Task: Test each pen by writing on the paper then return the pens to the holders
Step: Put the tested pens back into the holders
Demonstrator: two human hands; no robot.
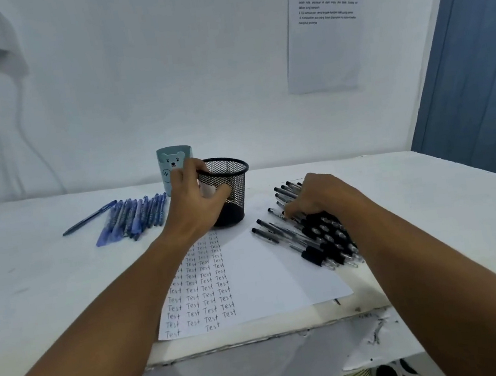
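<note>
Black mesh holder (231,187), seemingly empty, gripped at rim by left hand (198,197); bear cup (172,166) behind. Black pens (316,235) heaped at 3 o'clock under curled right hand (320,195). Blue pens (136,215) at 9 o'clock on surface (49,293); paper (251,269) at 6.

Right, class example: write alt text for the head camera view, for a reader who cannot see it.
A person's left hand grips a black mesh holder while the right hand gathers a pile of black pens on a white table. Between them lies a paper covered with handwritten "Test"; blue pens and a bear-print cup sit to the left.
</note>
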